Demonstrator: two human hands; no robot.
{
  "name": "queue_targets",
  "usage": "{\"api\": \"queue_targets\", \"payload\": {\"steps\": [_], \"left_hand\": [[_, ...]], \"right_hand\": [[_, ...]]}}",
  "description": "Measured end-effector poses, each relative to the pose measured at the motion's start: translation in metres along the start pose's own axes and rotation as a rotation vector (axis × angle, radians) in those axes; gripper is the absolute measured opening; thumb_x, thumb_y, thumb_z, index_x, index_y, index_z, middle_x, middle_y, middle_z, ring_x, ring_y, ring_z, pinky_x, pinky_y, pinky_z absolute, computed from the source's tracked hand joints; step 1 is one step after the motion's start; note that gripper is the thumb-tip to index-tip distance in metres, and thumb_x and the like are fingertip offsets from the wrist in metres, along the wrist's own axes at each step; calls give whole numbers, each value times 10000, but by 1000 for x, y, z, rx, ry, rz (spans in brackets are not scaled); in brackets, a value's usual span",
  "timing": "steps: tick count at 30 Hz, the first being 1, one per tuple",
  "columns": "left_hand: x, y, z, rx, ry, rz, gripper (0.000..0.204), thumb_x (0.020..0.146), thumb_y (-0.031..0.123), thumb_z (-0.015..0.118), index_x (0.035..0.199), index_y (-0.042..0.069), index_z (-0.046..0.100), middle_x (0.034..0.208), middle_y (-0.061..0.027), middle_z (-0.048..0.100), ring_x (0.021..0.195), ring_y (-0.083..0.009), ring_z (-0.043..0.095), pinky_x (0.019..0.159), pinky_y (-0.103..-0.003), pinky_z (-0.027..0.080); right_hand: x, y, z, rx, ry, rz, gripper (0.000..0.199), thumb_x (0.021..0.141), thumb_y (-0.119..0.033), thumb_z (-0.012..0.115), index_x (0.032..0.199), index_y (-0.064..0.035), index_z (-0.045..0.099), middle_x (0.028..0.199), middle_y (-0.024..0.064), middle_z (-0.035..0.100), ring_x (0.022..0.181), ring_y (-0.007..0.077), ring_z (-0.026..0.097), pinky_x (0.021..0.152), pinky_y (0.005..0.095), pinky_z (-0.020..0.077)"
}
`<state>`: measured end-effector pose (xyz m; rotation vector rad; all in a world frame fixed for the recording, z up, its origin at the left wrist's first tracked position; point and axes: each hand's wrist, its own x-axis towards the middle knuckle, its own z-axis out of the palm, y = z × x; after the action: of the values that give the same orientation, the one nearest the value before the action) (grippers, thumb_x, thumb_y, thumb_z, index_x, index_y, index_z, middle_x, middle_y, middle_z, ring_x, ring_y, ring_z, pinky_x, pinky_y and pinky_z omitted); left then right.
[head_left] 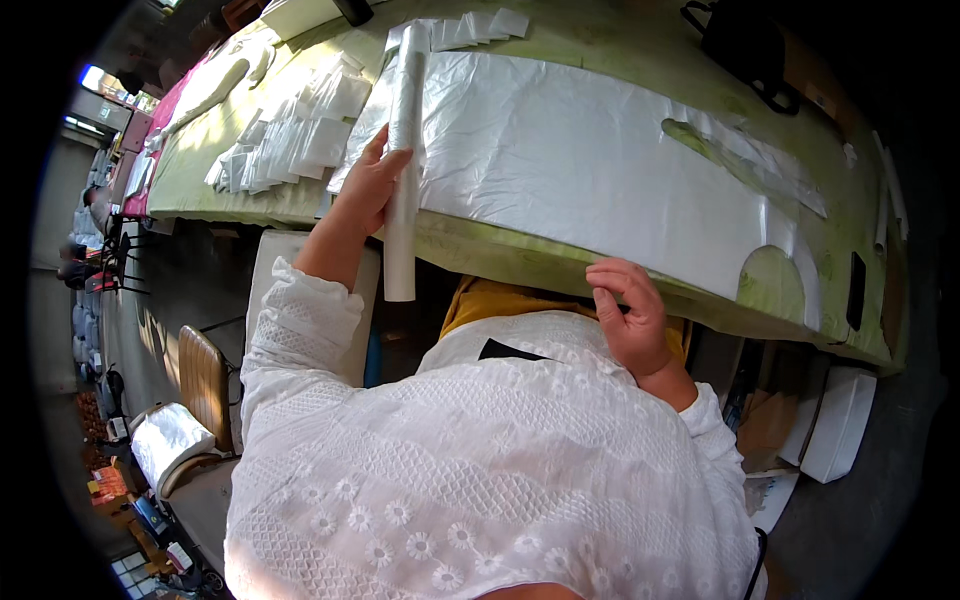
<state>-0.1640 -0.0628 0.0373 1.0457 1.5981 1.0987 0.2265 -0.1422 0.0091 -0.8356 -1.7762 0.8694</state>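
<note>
My left hand point(368, 190) grips a long, narrow roll of whitish plastic film point(405, 125) from its left side, with the thumb on top. The roll lies across the left end of a flat plastic sheet point(560, 140), and its near end sticks out past the table's front edge. Spread over the table, the sheet is thin and shiny, with curved cut-outs toward its right end. My right hand point(635, 315) is in front of the table edge, near my waist. Its fingers are loosely bent with the thumb close by, and nothing shows in them.
Folded clear plastic packets point(300, 130) lie in overlapping rows on the green-covered table point(590, 30), left of the roll. More packets point(480, 28) lie beyond it. A black bag point(745, 50) and a dark flat object point(856, 290) are at the right. A chair point(205, 385) stands lower left.
</note>
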Motion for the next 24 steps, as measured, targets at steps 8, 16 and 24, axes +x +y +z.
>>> {"api": "queue_targets", "payload": {"steps": [8, 16, 24], "left_hand": [[-105, 14, 125, -592, -208, -295, 605, 987, 140, 573, 1558, 146, 373, 1111, -38, 623, 920, -134, 617, 773, -320, 558], [-167, 11, 118, -431, -345, -123, 960, 915, 149, 758, 1641, 95, 132, 1317, -117, 532, 1242, -216, 524, 1054, -377, 438], [-165, -14, 114, -449, -284, -131, 906, 893, 134, 763, 1598, 46, 201, 1398, -163, 474, 1251, -237, 545, 1038, -394, 489]], "right_hand": [[31, -15, 25, 821, -191, 910, 616, 1038, -355, 592, 1494, 7, 390, 1314, 128, 559, 1125, 222, 599, 940, 374, 531], [49, -23, 47, 918, -189, 1039, 447, 1032, -370, 588, 1300, -20, 513, 1189, 122, 640, 1058, 255, 666, 894, 416, 568], [40, -17, 57, 1023, -274, 1041, 271, 1060, -258, 532, 1207, -33, 563, 1141, 117, 685, 1058, 250, 676, 911, 443, 568]]}}
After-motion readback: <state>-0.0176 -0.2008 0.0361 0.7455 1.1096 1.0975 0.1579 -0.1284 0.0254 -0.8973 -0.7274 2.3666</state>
